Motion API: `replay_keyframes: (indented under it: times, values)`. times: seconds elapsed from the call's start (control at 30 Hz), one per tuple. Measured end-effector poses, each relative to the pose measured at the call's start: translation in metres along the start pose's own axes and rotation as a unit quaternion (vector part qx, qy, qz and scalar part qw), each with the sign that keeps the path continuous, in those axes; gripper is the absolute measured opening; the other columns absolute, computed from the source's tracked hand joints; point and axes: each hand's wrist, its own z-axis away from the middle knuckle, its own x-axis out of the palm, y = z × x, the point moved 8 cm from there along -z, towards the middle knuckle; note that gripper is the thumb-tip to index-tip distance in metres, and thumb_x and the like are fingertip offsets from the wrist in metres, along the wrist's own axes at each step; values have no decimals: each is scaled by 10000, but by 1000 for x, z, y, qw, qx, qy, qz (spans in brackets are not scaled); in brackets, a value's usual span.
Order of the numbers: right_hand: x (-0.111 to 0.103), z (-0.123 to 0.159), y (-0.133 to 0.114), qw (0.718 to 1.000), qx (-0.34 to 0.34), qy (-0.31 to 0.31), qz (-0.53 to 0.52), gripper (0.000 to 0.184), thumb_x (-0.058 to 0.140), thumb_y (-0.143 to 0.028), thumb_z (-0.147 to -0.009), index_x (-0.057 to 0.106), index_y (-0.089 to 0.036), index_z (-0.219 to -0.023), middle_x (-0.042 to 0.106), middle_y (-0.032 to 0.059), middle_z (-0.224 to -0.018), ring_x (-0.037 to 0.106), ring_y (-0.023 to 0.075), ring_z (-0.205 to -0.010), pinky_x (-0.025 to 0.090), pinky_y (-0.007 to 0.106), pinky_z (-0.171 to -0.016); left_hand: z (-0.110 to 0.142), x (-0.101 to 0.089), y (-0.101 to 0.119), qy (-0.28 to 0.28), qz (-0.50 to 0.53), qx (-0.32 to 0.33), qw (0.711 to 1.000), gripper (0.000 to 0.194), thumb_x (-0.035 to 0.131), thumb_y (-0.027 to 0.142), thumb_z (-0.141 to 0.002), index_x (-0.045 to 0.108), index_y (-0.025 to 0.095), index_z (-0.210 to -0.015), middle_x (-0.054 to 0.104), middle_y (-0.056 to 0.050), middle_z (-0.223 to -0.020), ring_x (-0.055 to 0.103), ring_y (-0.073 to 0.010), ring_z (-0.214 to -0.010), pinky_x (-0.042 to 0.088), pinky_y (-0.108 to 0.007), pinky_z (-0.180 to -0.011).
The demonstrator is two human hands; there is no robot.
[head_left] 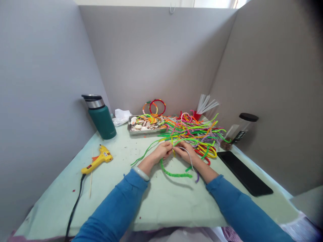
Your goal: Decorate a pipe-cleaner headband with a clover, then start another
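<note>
Both my hands meet over the middle of the table, fingers pinched together almost touching. My left hand (163, 150) is closed on a green pipe cleaner (176, 174), whose fuzzy length curves down and to the right below the hands. My right hand (185, 151) is closed close beside it, with a thin white strand (189, 156) arching over its fingers. A short yellow piece (173, 153) shows between the fingertips. Just behind the hands lies a tangled heap of coloured pipe cleaners (194, 127). Exactly what each fingertip grips is partly hidden.
A yellow glue gun (98, 161) with a black cord and a green bottle (102, 117) stand left. Behind are a metal tray (146, 133) of shells and two rings (157, 101). At right are a dark flat slab (244, 173), a clear jar (243, 127) and a red cup (197, 115) of white sticks.
</note>
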Motion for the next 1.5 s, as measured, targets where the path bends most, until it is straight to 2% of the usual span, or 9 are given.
replay_keyframes:
  times: [0.3,0.6,0.87,1.17,1.3,1.5]
  values:
    - [1,1,-1,1000,14,-8,-23,250,558,-389,-802,473,-191,-675,472,-52,-497,430,100,-447,332,226,-439,-1,2,1,1,-16,0,1000,172,532,284,-767,430,166,-695,417,64,-519,295,-24,-344,162,-192,-356]
    - [1,0,0,1000,17,-9,-15,257,544,-395,-813,477,-193,-668,475,-52,-488,431,105,-448,322,235,-450,0,2,2,17,-52,-8,998,128,504,246,-780,428,175,-706,373,80,-461,272,-36,-335,160,-194,-367]
    - [0,0,-4,1000,17,-8,-5,275,531,-394,-822,458,-196,-645,465,-51,-501,432,109,-466,323,238,-466,-3,1,1,24,-87,9,996,161,563,284,-742,457,165,-716,385,78,-484,259,-34,-372,155,-207,-400]
    - [0,0,-2,1000,9,-10,-6,264,532,-383,-825,464,-196,-652,469,-52,-484,428,107,-450,325,239,-467,-3,-1,2,30,-111,27,993,147,525,284,-754,432,177,-713,359,79,-468,252,-44,-359,159,-213,-391]
    - [0,0,-2,1000,6,-11,-8,256,537,-379,-823,469,-194,-658,471,-53,-484,434,106,-456,333,239,-477,-3,0,4,31,-132,42,990,137,526,279,-754,458,170,-706,363,77,-470,260,-49,-379,192,-208,-404]
    - [2,0,3,1000,10,-16,-17,268,522,-401,-827,465,-198,-662,476,-53,-482,431,107,-444,334,240,-463,-6,-4,5,50,-175,82,980,120,578,264,-727,543,150,-739,440,46,-527,404,-92,-536,314,-200,-507]
